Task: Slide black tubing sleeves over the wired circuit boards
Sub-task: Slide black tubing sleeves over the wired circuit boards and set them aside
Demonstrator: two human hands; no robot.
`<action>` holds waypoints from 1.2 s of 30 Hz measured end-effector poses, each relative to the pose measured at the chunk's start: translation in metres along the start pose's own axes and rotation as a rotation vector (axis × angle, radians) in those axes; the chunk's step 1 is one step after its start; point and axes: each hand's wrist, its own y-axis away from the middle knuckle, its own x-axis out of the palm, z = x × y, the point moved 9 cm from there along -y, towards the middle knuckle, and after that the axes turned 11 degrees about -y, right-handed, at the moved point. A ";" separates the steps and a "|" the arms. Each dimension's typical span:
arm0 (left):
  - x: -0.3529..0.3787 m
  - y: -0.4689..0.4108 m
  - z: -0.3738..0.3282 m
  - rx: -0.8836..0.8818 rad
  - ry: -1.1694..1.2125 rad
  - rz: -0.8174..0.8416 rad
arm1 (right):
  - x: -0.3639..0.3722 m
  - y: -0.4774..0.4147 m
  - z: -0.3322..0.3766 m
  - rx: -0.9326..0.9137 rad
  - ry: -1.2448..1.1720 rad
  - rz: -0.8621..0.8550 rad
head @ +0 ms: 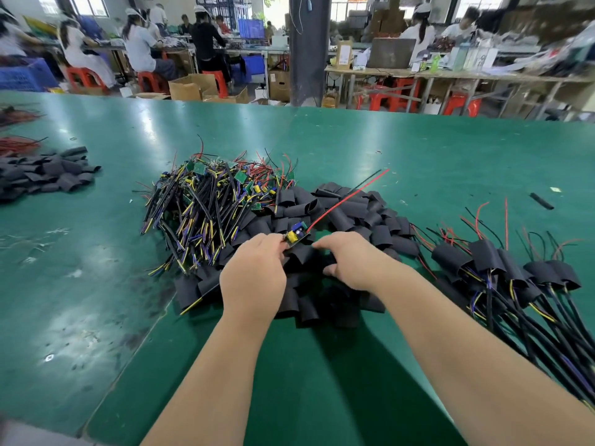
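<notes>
Small green circuit board point(294, 237) with yellow and blue components and trailing red and black wires, over the middle pile of flattened black tubing sleeves point(354, 214), pinched at its near end by the fingers point(279, 244) of the left hand point(254, 272). Right hand point(351, 262) just beside, palm down on the same pile, fingers bent toward one black sleeve point(301, 255); actual grip there not discernible. To the left, touching the pile, tangled heap of bare wired boards point(209, 204); to the right, row of sleeved boards on black cables point(483, 255). Second sleeve pile point(48, 175) well apart at far left of the green table point(418, 149).
</notes>
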 end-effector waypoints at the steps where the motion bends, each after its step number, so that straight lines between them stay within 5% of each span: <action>1: 0.002 0.000 0.002 -0.008 0.007 0.014 | -0.001 -0.005 0.000 0.019 -0.002 0.019; 6: -0.001 0.001 -0.005 0.046 0.027 -0.014 | -0.008 -0.013 -0.003 0.107 -0.031 0.067; 11: -0.005 0.001 -0.007 0.076 0.068 -0.032 | -0.042 0.012 -0.015 0.000 -0.179 -0.239; 15: -0.004 0.001 -0.006 0.049 0.085 -0.019 | -0.045 0.040 -0.044 0.067 -0.398 -0.326; 27: -0.005 0.002 -0.007 0.054 0.097 -0.013 | -0.005 -0.013 -0.025 0.325 0.080 -0.275; 30: -0.005 0.002 -0.006 0.057 0.092 -0.011 | 0.002 -0.028 -0.022 0.362 -0.007 -0.211; 36: -0.004 0.000 -0.007 0.057 0.101 -0.011 | 0.001 -0.027 0.004 0.104 -0.138 -0.183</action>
